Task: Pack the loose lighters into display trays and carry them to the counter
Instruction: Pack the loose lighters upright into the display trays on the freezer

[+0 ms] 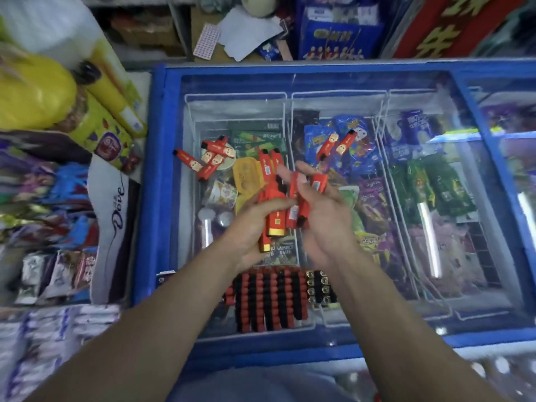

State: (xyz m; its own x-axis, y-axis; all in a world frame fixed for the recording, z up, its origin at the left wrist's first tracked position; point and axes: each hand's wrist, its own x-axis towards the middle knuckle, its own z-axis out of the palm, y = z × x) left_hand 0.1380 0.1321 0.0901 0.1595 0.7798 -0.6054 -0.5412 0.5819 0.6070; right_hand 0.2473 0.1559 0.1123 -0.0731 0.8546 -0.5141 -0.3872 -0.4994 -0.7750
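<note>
We grip a bundle of red plastic lighters with gold bases (272,210) in our left hand (252,227), its fingers curled round them. Our right hand (324,216) holds a few more red lighters (301,198), fingers loosely bent about them. More loose red lighters (213,156) lie on the glass lid of the blue-framed freezer (156,169). A filled black-and-red display tray (269,300) sits just below our wrists.

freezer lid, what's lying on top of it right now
On the glass freezer lid lie loose red lighters, two more further right, and a packed display tray near the front edge. The forearms cover part of that tray.
</note>
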